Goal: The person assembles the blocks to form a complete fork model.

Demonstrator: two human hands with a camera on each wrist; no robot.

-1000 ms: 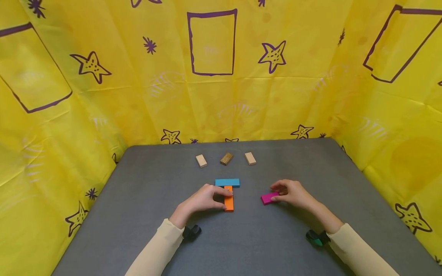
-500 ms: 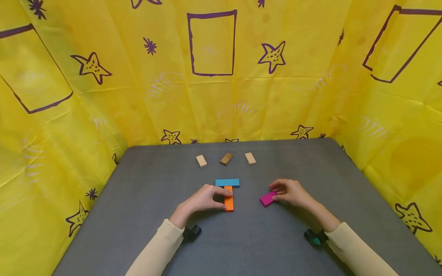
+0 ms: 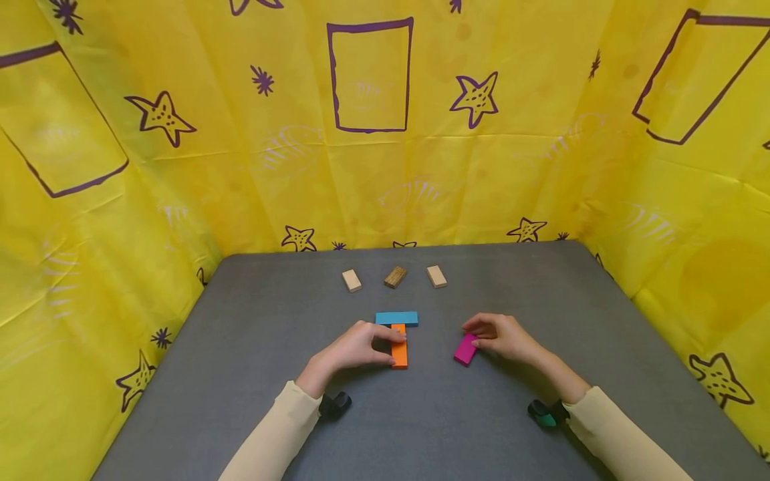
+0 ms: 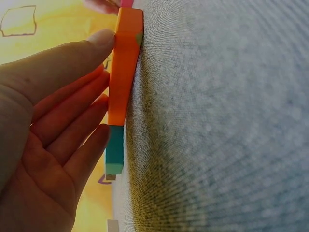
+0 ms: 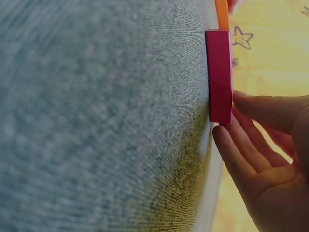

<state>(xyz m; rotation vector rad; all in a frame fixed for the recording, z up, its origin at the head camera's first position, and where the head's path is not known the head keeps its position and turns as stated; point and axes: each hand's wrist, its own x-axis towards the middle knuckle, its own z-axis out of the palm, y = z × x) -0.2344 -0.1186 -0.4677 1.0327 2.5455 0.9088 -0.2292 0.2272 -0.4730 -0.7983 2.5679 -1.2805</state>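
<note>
An orange block (image 3: pixel 400 357) lies lengthwise, its far end meeting the middle of a blue block (image 3: pixel 396 318) set crosswise, like a T. My left hand (image 3: pixel 359 345) rests the tips of its thumb and fingers on the orange block; in the left wrist view the fingers (image 4: pixel 77 108) are fairly straight against its upper face. To the right, a magenta block (image 3: pixel 465 350) lies slanted on the table. My right hand (image 3: pixel 504 335) holds it with the thumb on its top and the fingers around its far end; the exact contact of those fingers is partly hidden.
Beyond the blue block, two pale wooden blocks (image 3: pixel 351 280) and a darker brown one (image 3: pixel 395 277) lie in a row on the grey table (image 3: pixel 277 300). Yellow patterned cloth (image 3: pixel 373 180) rises behind the table and along both sides.
The magenta block has turned from nearly crosswise to a steeper slant, its near end swinging toward me. My right hand has shifted slightly left with it. The left hand has stayed in place.
</note>
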